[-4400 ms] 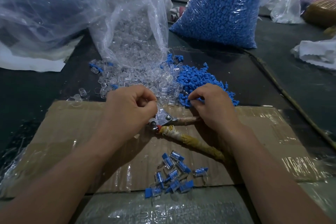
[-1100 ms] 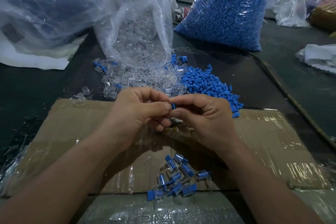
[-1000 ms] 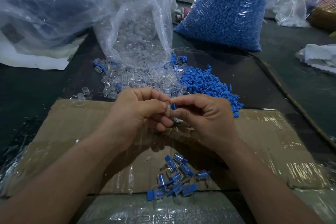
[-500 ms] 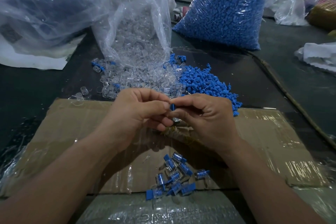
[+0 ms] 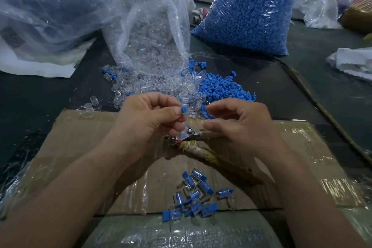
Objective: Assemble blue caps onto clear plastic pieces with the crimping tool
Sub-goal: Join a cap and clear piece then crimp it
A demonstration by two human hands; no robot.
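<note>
My left hand [image 5: 149, 121] pinches a small clear piece with a blue cap [image 5: 183, 110] between thumb and fingers, above the cardboard. My right hand [image 5: 239, 125] hovers just right of it, fingers loosely curled and holding nothing. The crimping tool [image 5: 193, 137] lies on the cardboard under both hands, its wrapped handle [image 5: 209, 155] running toward the lower right. Loose clear pieces [image 5: 153, 88] and loose blue caps [image 5: 223, 88] are heaped beyond the hands. Several finished capped pieces [image 5: 193, 195] lie near the cardboard's front edge.
A taped cardboard sheet [image 5: 80, 147] covers the dark table. An open bag of clear pieces [image 5: 153, 32] and a full bag of blue caps [image 5: 251, 10] stand behind. A large plastic bag [image 5: 44, 10] sits far left, white cloth [image 5: 354, 60] at right.
My right hand has let go of the capped piece and drawn away to the right. The left hand still holds the piece. The crimping tool under the hands is now uncovered.
</note>
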